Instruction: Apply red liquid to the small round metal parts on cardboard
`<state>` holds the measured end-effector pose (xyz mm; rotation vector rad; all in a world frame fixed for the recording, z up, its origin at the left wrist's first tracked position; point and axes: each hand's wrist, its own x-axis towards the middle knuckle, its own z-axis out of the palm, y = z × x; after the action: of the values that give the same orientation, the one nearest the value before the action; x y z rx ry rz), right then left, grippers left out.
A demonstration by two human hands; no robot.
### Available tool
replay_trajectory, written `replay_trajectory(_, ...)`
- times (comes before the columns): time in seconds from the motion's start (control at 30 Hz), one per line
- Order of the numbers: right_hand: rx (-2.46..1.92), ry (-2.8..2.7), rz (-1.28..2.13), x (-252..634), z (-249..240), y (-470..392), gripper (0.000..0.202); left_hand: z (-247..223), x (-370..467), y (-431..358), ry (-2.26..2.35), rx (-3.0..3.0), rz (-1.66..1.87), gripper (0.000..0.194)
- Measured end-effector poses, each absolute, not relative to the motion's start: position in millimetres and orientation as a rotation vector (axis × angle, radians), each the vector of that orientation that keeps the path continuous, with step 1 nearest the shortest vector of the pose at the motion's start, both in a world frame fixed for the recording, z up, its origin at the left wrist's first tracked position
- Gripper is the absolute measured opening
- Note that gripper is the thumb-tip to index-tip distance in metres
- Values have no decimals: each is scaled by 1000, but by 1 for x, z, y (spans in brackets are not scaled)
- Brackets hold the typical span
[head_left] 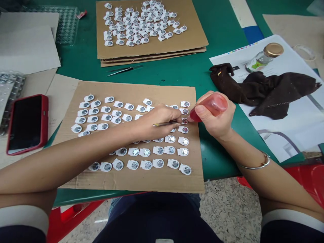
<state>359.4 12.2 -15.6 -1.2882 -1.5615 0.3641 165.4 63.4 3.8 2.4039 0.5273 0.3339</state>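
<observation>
Rows of small white tabbed pieces with round silver centres [184,169] lie on a cardboard sheet [136,184]. My left hand [162,119] rests over the right part of the sheet, fingers closed round thin metal tweezers [164,124] that point right. Wrapped round a soft red bottle [211,106], my right hand [219,118] is at the sheet's right edge. The bottle tilts down to the left, its tip close to a piece in the rightmost column. My left hand and forearm hide some of the middle pieces.
Stacked cardboard [152,50] at the back holds many more pieces, with another pair of tweezers [124,70] before it. A red-cased phone [27,123] lies left. On the right, a dark cloth [278,87] and a glass jar [264,57] rest on printed paper [278,138].
</observation>
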Motion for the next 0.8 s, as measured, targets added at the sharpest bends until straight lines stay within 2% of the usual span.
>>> replay_trajectory(0.8,-1241,-1507,412,358,-17,13,28,5,165,64,554,2363,298,11)
